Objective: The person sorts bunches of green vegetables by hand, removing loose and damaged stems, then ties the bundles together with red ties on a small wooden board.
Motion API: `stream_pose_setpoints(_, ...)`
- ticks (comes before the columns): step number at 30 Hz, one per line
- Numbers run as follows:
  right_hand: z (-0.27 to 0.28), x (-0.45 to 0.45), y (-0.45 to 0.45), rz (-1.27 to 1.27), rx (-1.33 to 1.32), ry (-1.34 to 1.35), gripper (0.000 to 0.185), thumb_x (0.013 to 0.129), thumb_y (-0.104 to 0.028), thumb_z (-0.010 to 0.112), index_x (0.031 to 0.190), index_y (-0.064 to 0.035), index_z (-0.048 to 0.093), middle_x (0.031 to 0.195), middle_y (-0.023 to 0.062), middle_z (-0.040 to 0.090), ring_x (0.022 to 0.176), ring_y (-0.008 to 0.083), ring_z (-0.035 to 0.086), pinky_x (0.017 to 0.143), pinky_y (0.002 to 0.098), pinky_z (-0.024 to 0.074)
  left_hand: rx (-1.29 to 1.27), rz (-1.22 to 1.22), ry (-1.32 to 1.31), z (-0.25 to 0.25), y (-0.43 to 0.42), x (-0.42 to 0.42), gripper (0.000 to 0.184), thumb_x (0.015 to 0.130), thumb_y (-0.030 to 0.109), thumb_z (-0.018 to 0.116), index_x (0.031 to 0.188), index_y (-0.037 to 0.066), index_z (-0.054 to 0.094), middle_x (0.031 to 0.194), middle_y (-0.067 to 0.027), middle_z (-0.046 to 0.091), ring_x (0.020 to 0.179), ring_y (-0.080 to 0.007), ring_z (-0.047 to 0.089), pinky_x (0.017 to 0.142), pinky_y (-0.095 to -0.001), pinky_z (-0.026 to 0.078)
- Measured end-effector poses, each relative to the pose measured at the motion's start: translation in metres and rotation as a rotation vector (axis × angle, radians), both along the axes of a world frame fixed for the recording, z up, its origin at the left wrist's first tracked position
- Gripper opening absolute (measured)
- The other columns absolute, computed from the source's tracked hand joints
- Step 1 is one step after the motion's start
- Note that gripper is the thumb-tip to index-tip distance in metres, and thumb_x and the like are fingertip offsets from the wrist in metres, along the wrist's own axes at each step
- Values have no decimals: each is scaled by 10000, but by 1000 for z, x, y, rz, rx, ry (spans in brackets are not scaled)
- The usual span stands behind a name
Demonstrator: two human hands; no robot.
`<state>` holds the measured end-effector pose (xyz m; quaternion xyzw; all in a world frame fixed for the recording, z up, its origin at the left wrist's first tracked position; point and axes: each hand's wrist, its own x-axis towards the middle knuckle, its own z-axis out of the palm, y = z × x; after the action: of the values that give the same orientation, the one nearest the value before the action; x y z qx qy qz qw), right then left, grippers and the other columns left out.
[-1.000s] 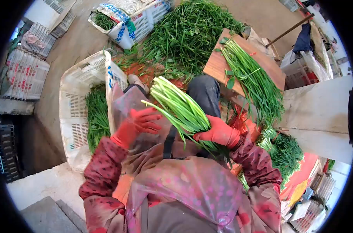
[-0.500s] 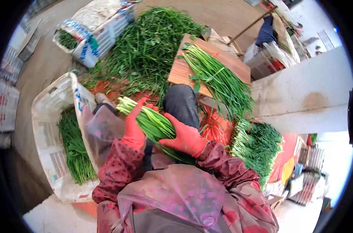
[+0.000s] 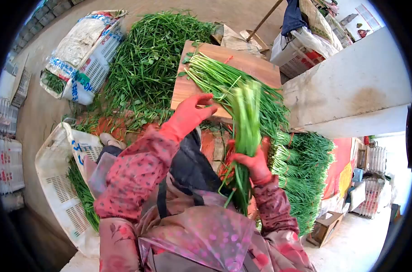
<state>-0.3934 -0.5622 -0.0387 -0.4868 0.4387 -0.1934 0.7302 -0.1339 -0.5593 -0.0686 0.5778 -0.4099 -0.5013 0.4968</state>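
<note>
My right hand (image 3: pixel 256 165), in a red rubber glove, is wrapped round a bunch of chives (image 3: pixel 247 120). The bunch stands nearly upright, pale stem ends on top and blurred by motion, leaves hanging below the fist. My left hand (image 3: pixel 191 114), gloved alike, hovers by the near left edge of a wooden board (image 3: pixel 182 93). Its thumb and fingers are apart with nothing between them. On the board lies a loose heap of chives (image 3: pixel 219 75), partly behind the held bunch. Stacked bundles of chives (image 3: pixel 301 172) are right of my right hand.
A big pile of loose greens (image 3: pixel 154 50) lies on the floor beyond the board. To my left is a white plastic crate (image 3: pixel 56 181) with greens inside. A covered crate (image 3: pixel 95 68) stands farther back. A white ledge (image 3: pixel 351 95) juts in from the right.
My left hand has let go of the bunch and moved up toward the board. My right hand has carried the bunch rightward and turned it upright. The view has shifted slightly.
</note>
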Motion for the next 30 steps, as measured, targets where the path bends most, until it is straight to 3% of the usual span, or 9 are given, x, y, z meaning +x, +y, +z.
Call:
stream_pose_setpoints(1,-4,-10,-4,-54,-1,-4,419,764,-52,710,1161,-4,585,965,55,658,778,146,627,722,289,513,7,-64,-430,-24,-19,6,535,860,235,648,1332,55,468,1122,-113,642,917,-223,660,788,-339,521)
stream_pose_setpoints(4,-18,-40,-13,-208,30,29,390,753,-81,711,1116,-16,588,928,42,651,751,143,623,683,280,519,99,-285,-1054,-36,-60,10,520,793,179,677,1283,88,526,1044,-168,658,899,-295,658,758,-385,521)
stream_pose_setpoints(7,-46,-57,-11,-298,107,111,327,741,-107,733,1027,-28,597,821,22,628,709,139,613,647,275,513,25,-377,-1132,-74,-93,20,401,757,189,677,1132,71,600,954,-187,660,891,-348,640,739,-428,514)
stream_pose_setpoints(8,-55,-59,-11,-294,99,117,339,743,-100,729,1046,-21,599,832,27,633,709,142,614,652,274,513,-161,-327,-1218,-91,-102,22,124,754,140,611,835,50,633,781,-159,675,745,-347,669,643,-453,530)
stream_pose_setpoints(17,-70,-59,-28,-297,133,166,325,761,-52,720,1059,-19,596,876,43,646,723,159,623,660,284,516,-64,-474,-1360,-132,-139,18,154,752,172,600,834,71,681,806,-161,675,785,-337,672,649,-440,532)
stream_pose_setpoints(23,-72,-61,-40,-307,194,253,403,747,-55,763,1106,-23,584,940,36,643,802,154,628,717,293,522,-113,6,-711,-102,-127,35,276,845,311,608,892,53,693,738,-121,666,658,-279,647,622,-370,511)
stream_pose_setpoints(25,-64,-53,-57,-235,82,195,458,737,-60,769,1151,-18,576,1005,35,647,887,158,621,794,301,509,-85,23,-391,-85,-121,54,263,861,288,630,942,47,698,719,-73,651,583,-193,611,533,-319,482)
stream_pose_setpoints(27,-71,-59,-85,-70,-71,283,500,746,-94,768,1198,-19,568,1097,48,651,960,164,612,865,310,483,86,338,48,-57,-106,70,229,875,226,632,952,19,689,753,-44,636,576,-139,586,463,-271,441)
stream_pose_setpoints(30,-31,-23,-136,71,-338,430,497,745,-157,767,1177,-12,569,1067,76,664,952,157,619,857,322,491,-15,727,286,-66,-74,103,238,877,214,636,981,2,663,790,-50,636,567,-141,580,428,-259,424)
